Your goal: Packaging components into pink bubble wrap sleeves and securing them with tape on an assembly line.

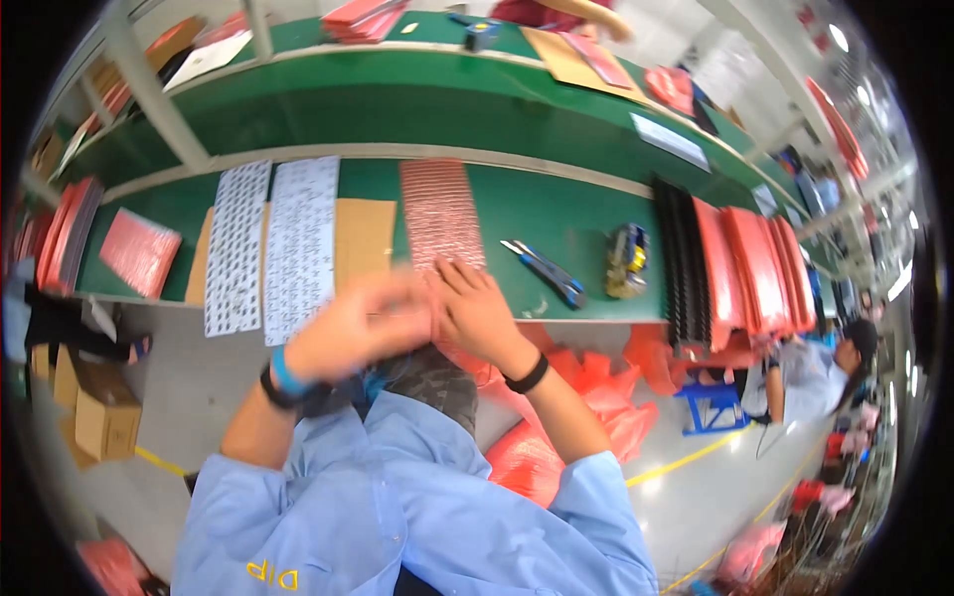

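Observation:
A long pink bubble-wrap piece (440, 204) lies on the green bench, its near end reaching the front edge. My right hand (479, 313) rests on that near end, fingers stretched out flat. Close beside it is my left hand (373, 323), smeared by motion, so its grip is unclear. To the right lies a blue and black hand tool (547, 275) with a slim tip. Left of the wrap, two long white sheets, one with rows of dark marks (237, 248) and one with finer markings (301, 238), lie over brown cardboard (366, 228).
Clear and yellow tape rolls (626, 263) stand at right, before black trays (680, 268) and pink-wrapped stacks (740, 263). Another pink packet (140, 252) lies at left. Red plastic bags (566, 417) fill the floor beside me. A co-worker (810, 377) sits at right near a blue stool (712, 407).

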Action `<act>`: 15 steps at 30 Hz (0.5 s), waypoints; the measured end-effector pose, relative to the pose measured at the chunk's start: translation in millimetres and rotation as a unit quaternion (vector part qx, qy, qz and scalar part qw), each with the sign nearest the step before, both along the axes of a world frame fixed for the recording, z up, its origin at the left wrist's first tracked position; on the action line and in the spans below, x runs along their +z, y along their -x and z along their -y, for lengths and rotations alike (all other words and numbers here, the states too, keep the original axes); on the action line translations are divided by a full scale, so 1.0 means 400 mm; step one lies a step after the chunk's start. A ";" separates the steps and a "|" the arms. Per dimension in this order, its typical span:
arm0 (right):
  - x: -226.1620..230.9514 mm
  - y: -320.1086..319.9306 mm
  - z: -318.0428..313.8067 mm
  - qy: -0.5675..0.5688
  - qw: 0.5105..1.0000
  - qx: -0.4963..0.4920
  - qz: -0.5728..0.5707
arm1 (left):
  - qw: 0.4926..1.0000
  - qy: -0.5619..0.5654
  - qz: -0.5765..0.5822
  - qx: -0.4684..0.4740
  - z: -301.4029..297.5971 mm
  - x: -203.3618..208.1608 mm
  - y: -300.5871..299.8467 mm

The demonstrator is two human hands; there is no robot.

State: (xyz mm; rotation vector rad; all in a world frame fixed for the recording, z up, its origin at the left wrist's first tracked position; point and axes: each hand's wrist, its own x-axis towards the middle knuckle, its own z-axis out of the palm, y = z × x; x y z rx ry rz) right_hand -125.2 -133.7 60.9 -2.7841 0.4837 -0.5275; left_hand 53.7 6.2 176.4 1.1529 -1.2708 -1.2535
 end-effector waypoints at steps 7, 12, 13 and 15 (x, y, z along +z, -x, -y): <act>0.038 -0.046 0.070 -0.069 0.995 0.074 -0.013 | 0.938 -0.228 -0.148 0.215 -0.370 -0.324 -0.031; 0.072 -0.057 0.092 -0.135 0.989 0.064 -0.021 | 0.868 -0.141 -0.249 0.405 -0.353 -0.364 -0.112; 0.067 -0.059 0.097 -0.150 0.986 0.068 -0.024 | 0.880 -0.133 -0.201 0.409 -0.356 -0.373 -0.110; 0.057 -0.055 0.110 -0.163 0.984 0.066 -0.028 | 0.892 -0.123 -0.154 0.406 -0.351 -0.361 -0.086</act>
